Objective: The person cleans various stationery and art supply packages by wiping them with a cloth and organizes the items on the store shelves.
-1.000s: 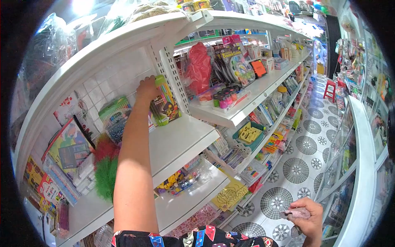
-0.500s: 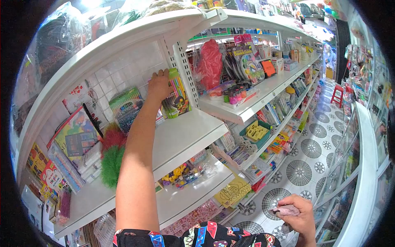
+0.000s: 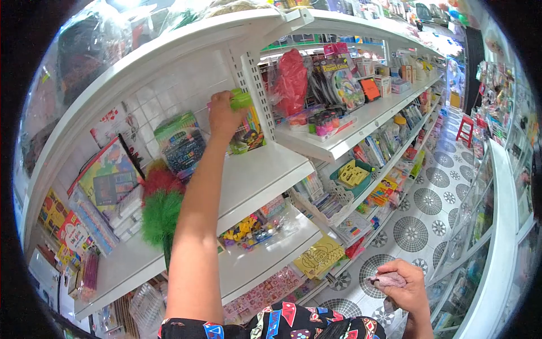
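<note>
My left hand (image 3: 224, 116) reaches to the back of the upper shelf, its fingers closed on the top of a green pack of coloured pencils (image 3: 249, 134). The pack stands upright against the shelf's back corner, and my hand covers its upper left part. Its bright green top edge shows beside my fingers. My right hand (image 3: 407, 286) is low over the aisle, closed around a crumpled pinkish-grey cloth (image 3: 389, 280). Left of my forearm stand more pencil packs (image 3: 182, 147) and a red and green tinsel-like bundle (image 3: 162, 214).
The white shelf (image 3: 265, 175) runs along the left. On the adjoining shelf are a red plastic-wrapped item (image 3: 291, 82) and small paint bottles (image 3: 323, 125). Below sits a green basket (image 3: 353, 178). A red stool (image 3: 464, 132) stands down the patterned aisle; a white-framed rack (image 3: 499, 198) borders the right.
My left hand has shifted slightly and its fingers have closed at the pack's top, which now leans a little forward. My right hand keeps the cloth, a bit higher and further left.
</note>
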`<state>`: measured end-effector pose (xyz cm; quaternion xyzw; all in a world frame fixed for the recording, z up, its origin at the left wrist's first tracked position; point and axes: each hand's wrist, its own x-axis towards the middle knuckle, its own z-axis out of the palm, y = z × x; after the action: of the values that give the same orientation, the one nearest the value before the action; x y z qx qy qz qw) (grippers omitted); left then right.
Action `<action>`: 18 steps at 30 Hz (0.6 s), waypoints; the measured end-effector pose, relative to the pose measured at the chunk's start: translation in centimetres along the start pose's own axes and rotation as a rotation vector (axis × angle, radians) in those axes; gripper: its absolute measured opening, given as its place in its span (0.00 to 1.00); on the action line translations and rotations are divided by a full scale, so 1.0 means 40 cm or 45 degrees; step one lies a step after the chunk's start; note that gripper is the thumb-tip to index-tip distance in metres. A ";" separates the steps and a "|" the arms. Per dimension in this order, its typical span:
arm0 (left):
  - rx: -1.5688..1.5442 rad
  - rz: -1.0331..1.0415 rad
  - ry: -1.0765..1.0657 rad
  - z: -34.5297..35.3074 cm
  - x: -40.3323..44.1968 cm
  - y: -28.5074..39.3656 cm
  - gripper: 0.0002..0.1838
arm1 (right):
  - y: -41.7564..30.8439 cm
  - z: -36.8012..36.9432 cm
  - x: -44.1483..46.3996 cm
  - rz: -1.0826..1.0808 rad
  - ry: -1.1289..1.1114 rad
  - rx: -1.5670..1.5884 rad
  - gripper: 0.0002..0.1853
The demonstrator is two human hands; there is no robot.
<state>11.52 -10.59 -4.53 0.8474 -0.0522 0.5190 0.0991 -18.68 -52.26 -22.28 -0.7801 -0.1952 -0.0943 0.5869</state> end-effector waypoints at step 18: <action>-0.302 -0.185 -0.131 -0.363 -0.508 0.193 0.17 | 0.033 0.068 0.147 0.255 0.042 0.663 0.13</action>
<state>-11.83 -15.19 -15.33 0.8568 -0.0566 0.4566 0.2329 -13.04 -48.83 -22.04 -0.6167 -0.1250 0.0048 0.7772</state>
